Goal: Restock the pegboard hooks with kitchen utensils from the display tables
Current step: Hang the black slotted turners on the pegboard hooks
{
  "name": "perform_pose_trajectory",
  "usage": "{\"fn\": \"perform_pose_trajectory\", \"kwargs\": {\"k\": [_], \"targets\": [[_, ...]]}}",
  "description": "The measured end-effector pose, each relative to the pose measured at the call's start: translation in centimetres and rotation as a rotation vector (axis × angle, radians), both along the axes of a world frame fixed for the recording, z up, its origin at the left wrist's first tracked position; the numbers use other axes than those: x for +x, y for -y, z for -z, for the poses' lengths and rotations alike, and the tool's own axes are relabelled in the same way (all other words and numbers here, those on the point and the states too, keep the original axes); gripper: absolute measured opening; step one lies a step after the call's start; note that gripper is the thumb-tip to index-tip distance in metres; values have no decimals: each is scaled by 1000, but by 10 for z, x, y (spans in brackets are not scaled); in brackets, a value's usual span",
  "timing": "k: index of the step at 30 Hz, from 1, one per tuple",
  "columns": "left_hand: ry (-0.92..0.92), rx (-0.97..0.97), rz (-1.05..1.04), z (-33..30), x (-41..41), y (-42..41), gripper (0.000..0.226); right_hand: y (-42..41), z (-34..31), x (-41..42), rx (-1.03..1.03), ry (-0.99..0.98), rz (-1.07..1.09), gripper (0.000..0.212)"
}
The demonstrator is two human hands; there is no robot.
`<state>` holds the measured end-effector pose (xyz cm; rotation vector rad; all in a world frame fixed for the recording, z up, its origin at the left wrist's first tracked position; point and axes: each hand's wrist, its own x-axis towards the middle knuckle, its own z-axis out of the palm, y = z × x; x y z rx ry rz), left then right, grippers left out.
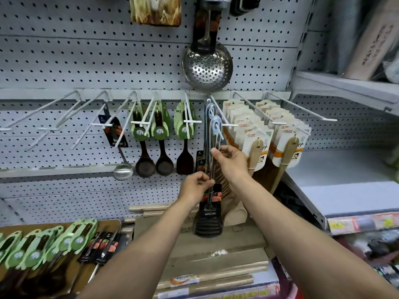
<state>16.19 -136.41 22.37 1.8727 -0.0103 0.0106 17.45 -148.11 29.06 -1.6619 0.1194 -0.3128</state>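
We've got the slotted turner (209, 203) pinched in both hands, left hand (195, 188) low on the handle, right hand (232, 161) higher, its hanging ring (216, 126) at the hook (218, 111) mid-pegboard (64, 61). Looks like mid-hang; next we'd slide it back and let go.

A pale grey pegboard wall (64, 61) is filling most of the view, its small dark holes running in even rows. Horizontal rails (54, 92) are crossing it. On the right, a grey shelf unit (345, 197) is standing at an angle to the wall, with an upper shelf (345, 85) and a lower shelf whose front edge is carrying a strip of price labels (362, 223). Even, soft light is falling over everything, without hard shadows. The lower right corner is looking blurred.
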Motion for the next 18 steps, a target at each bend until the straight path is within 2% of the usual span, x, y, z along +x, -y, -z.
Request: {"fn": "perform_pose_trajectory", "kwargs": {"k": [4,9,18], "targets": [[-3,29,25,0,33,-1,20,-8,1,23,31,-12,42,13],[5,16,40,5,65,-5,20,-14,3,42,45,-10,76,23],[-11,72,55,11,87,-11,20,-19,8,51,33,46,140,25]]}}
